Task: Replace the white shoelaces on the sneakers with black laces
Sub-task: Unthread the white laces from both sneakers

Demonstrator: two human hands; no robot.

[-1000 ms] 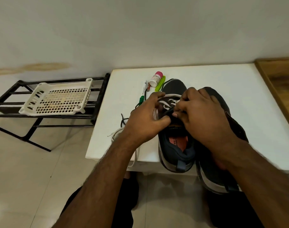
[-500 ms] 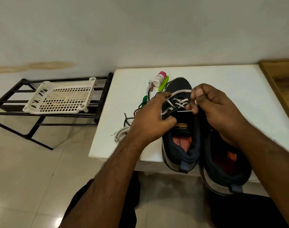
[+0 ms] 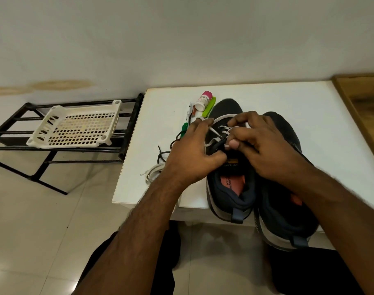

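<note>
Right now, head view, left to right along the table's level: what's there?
black rack → white basket → green marker → left hand → left sneaker → right hand → right sneaker → wooden surface

White wall, tiled floor, black rack, white table

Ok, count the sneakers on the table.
2. The left sneaker lies under both hands, the left hand and the right hand; the right sneaker sits beside it, its heel overhanging the table.
</note>
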